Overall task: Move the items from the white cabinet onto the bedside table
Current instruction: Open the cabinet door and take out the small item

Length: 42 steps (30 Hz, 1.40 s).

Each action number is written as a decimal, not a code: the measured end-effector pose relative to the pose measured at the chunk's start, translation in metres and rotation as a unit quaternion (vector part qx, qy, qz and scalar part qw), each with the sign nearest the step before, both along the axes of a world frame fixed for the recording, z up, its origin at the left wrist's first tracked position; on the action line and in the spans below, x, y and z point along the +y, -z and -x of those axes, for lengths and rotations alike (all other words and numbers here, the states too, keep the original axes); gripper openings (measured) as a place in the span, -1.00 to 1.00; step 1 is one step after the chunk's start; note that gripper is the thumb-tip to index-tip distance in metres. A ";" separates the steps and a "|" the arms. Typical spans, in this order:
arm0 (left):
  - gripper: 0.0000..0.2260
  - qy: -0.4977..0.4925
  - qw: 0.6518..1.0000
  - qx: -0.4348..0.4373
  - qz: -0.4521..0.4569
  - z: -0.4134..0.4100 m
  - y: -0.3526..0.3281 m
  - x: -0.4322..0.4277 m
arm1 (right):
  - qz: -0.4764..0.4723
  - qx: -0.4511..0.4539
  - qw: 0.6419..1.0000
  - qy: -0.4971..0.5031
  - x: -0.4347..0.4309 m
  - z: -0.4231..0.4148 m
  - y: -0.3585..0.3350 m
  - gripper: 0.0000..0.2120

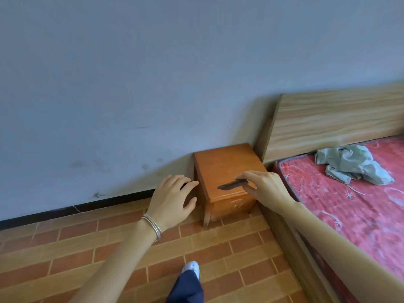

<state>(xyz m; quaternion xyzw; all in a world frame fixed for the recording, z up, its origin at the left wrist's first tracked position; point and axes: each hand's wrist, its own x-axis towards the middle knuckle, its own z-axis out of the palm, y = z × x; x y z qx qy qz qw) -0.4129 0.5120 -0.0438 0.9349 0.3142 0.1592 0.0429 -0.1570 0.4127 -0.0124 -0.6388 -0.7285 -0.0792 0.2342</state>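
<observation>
A small orange-brown wooden bedside table (223, 165) stands against the wall beside the bed. My right hand (265, 186) is over its front right part, pinching a thin dark flat object (232, 184) between thumb and fingers, held level just above the tabletop. My left hand (172, 199), with bangles on the wrist, hovers left of the table with its fingers spread and nothing in it. The white cabinet is out of view.
A bed with a red patterned mattress (354, 200) and wooden headboard (336, 121) fills the right side; a crumpled grey-green cloth (352, 164) lies on it. Brick-patterned floor tiles (87, 243) spread on the left. My foot in a white shoe (193, 267) is below.
</observation>
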 end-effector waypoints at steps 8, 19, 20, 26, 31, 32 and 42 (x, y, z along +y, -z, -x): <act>-0.58 -0.010 0.999 -0.005 0.040 -0.063 0.027 0.131 | 0.044 0.022 0.999 -0.012 0.151 -0.055 0.034 -0.85; -0.59 -0.028 0.996 -0.009 0.087 -0.135 0.144 0.270 | 0.132 0.140 0.980 0.042 0.321 -0.120 0.182 -0.82; -0.58 -0.034 0.995 0.002 0.097 -0.143 0.165 0.282 | 0.132 0.144 0.980 0.037 0.334 -0.125 0.202 -0.82; -0.51 -0.071 0.987 0.036 0.142 -0.180 0.301 0.339 | 0.054 0.134 0.989 -0.031 0.395 -0.153 0.332 -0.87; -0.54 -0.054 0.982 -0.019 0.179 -0.206 0.381 0.354 | 0.011 0.103 0.993 -0.064 0.418 -0.189 0.417 -0.88; -0.55 -0.053 0.981 -0.025 0.184 -0.210 0.392 0.355 | 0.020 0.093 0.993 -0.074 0.419 -0.195 0.430 -0.88; -0.53 -0.079 0.971 0.014 0.224 -0.225 0.445 0.354 | 0.229 0.100 0.964 -0.094 0.380 -0.224 0.500 -0.58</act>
